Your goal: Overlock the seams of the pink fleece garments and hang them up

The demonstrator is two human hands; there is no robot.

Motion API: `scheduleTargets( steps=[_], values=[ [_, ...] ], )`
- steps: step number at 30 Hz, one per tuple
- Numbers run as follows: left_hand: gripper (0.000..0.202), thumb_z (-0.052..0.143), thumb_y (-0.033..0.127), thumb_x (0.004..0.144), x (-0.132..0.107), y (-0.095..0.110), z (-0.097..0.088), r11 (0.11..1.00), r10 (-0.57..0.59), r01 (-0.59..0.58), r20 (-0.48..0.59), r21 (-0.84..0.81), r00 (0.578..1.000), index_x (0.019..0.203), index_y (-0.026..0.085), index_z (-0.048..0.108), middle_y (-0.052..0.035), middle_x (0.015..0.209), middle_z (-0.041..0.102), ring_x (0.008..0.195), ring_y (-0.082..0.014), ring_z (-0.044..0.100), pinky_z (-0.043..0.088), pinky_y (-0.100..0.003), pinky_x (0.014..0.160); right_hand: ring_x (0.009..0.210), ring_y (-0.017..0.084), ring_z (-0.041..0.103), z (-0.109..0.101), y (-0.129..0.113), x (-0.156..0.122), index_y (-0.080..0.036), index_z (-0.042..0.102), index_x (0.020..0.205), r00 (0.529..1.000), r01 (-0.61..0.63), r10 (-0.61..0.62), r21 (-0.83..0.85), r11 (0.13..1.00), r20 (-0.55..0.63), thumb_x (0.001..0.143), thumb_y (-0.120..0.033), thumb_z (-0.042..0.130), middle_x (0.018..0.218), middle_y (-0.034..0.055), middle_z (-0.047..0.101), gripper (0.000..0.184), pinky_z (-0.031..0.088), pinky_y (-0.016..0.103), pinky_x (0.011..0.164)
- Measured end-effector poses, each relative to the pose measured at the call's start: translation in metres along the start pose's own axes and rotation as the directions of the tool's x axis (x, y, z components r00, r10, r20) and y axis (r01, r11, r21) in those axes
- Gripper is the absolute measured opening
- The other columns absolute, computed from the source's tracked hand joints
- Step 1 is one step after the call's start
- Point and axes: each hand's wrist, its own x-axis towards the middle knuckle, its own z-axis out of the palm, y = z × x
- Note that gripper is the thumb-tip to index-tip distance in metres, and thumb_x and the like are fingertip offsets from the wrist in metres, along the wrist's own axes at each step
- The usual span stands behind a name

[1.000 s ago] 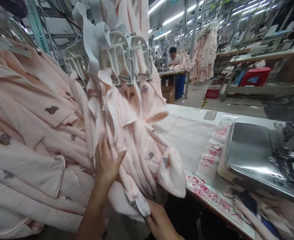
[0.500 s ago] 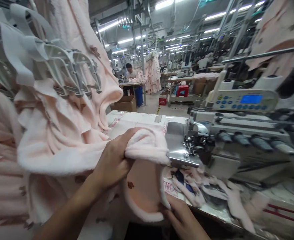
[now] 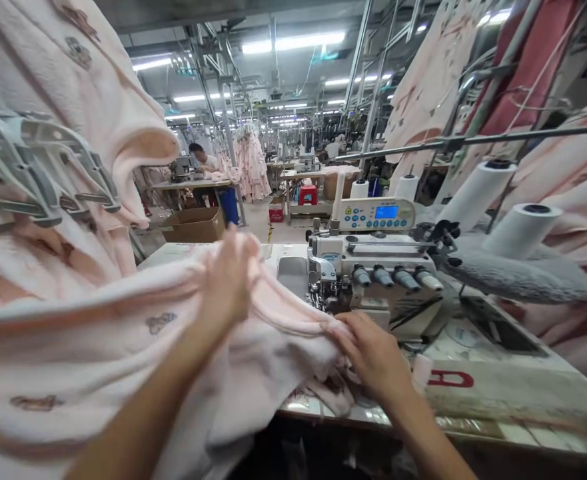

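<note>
"Since the pale pink garment [image 3: 103, 360] fills so much of my feed, what would you steady first?"

"Its weight. The cloth spreads in from the left and hides the near left corner of the sewing table [image 3: 518, 387], so I'd carry that slack and let none of it drag."

"And the sewing machine [image 3: 378, 247]?"

"It stands back from the table's front edge, beyond the hands. I'd hold the garment's rim [image 3: 288, 307] flat and evenly taut, untwisted, fingertips clear of the bright metal parts [image 3: 323, 270] at the machine's left end."

"How's the grip from your seat?"

"My right hand [image 3: 373, 347] has thumb and fingers pinched on the rim, near the machine's front. My left hand [image 3: 226, 287] is blurred against the upper fold; I can't tell whether it's closed or only pressing."

"So where does the garment lie from there?"

"The rim slopes down from the left hand to the right-hand pinch. Most of the cloth lies left of and below the left hand; only a small bunch sits under the right."
</note>
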Motion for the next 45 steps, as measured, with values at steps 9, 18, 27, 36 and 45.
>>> scheduleTargets(
  steps=[9,18,27,36,45],
  values=[
    [0.012,0.044,0.027,0.09,-0.065,0.052,0.062,0.932,0.29,-0.241,0.159,-0.272,0.944,0.091,0.019,0.054,-0.004,0.092,0.061,0.091,-0.0221,0.051,0.037,-0.04,0.088,0.086,0.019,0.061,-0.008,0.001,0.001,-0.022,0.052,0.1,0.985,0.023,-0.042,0.111,0.994,0.17,0.092,-0.03,0.038,0.095,0.003,0.065,0.018,0.043,0.028,0.073],
    [0.009,0.044,0.021,0.089,-0.037,0.042,0.066,0.941,0.262,-0.165,0.329,-0.294,0.907,0.083,0.019,0.051,-0.0019,0.083,0.061,0.081,-0.0201,0.052,0.035,-0.036,0.077,0.06,0.017,0.056,-0.006,0.0,0.025,-0.02,0.059,0.068,0.969,-0.221,0.208,0.088,0.971,0.133,0.081,-0.034,0.051,0.06,-0.0008,0.062,0.02,0.035,0.024,0.055],
    [0.01,0.044,0.02,0.089,-0.025,0.042,0.074,0.949,0.262,-0.179,0.332,-0.262,0.906,0.08,0.02,0.05,-0.0018,0.083,0.061,0.081,-0.0199,0.053,0.034,-0.035,0.075,0.067,0.02,0.064,0.0,-0.002,0.022,-0.021,0.064,0.075,0.975,-0.224,0.224,0.007,0.975,-0.011,0.084,-0.031,0.048,0.07,0.0017,0.07,0.021,0.036,0.025,0.06],
    [0.009,0.043,0.019,0.088,-0.025,0.042,0.076,0.948,0.27,-0.194,0.314,-0.253,0.91,0.081,0.019,0.049,-0.0012,0.082,0.06,0.081,-0.0195,0.053,0.034,-0.034,0.075,0.059,0.018,0.062,0.004,-0.004,0.021,-0.021,0.063,0.072,0.974,-0.209,0.213,0.047,0.977,-0.08,0.084,-0.032,0.047,0.066,0.0018,0.069,0.023,0.036,0.024,0.054],
    [0.011,0.042,0.018,0.087,-0.025,0.045,0.077,0.957,0.256,-0.194,0.314,-0.215,0.914,0.08,0.019,0.049,-0.0012,0.081,0.06,0.082,-0.0197,0.052,0.035,-0.034,0.073,0.06,0.018,0.062,0.005,-0.003,0.019,-0.021,0.061,0.074,0.979,-0.173,0.174,0.023,0.985,-0.108,0.086,-0.03,0.046,0.066,0.0006,0.068,0.021,0.036,0.024,0.055]
  ],
)
